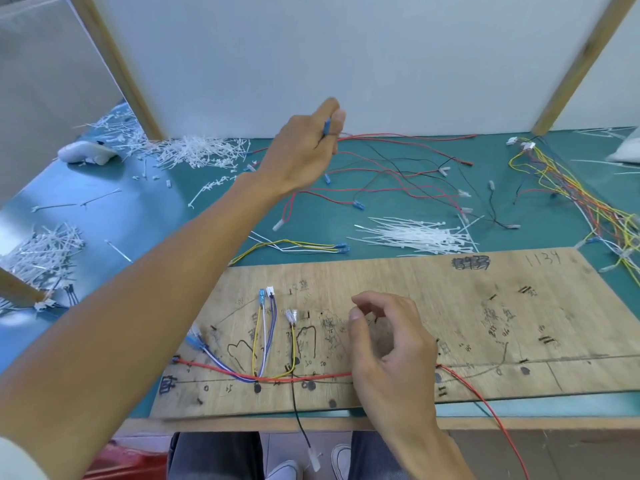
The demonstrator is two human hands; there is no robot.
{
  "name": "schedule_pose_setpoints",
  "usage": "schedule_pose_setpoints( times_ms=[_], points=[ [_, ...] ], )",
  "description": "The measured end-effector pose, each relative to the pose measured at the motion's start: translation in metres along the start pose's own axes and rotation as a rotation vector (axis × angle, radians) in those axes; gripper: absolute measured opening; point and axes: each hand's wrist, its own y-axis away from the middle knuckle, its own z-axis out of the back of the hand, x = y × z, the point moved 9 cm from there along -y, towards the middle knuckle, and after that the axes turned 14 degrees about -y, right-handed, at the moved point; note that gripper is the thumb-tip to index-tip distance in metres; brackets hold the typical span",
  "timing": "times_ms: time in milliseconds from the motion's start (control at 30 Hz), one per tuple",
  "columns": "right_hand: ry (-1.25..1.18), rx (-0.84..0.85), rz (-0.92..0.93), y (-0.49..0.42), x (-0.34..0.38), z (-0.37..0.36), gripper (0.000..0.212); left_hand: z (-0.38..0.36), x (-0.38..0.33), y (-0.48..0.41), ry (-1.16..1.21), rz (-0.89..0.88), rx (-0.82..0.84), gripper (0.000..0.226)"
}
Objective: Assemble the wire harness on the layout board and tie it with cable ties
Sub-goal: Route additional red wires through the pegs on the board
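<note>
The wooden layout board (433,299) lies at the table's near edge, with pegs and pen marks on it. Red, yellow, blue and white wires (263,344) run along its left half, and a black wire (299,417) hangs off its front. My left hand (304,150) is raised over the far table and pinches the blue terminal of a red wire (398,136) that trails right. My right hand (388,344) hovers over the board's middle, fingers loosely curled, holding nothing I can see. A red wire on the board (485,400) runs off the front right.
Loose red and black wires (408,181) spread across the green mat. A pile of white cable ties (415,235) lies just behind the board. A multicoloured bundle (581,202) sits far right. Cut tie scraps (194,150) heap at back left. White panels with wooden posts wall the bench.
</note>
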Motion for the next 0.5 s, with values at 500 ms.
schedule_pose_setpoints(
  times_ms=[500],
  points=[
    [0.308, 0.084, -0.288, -0.181, -0.068, 0.040, 0.061, 0.053, -0.082, 0.027, 0.610, -0.048, 0.288, 0.034]
  ],
)
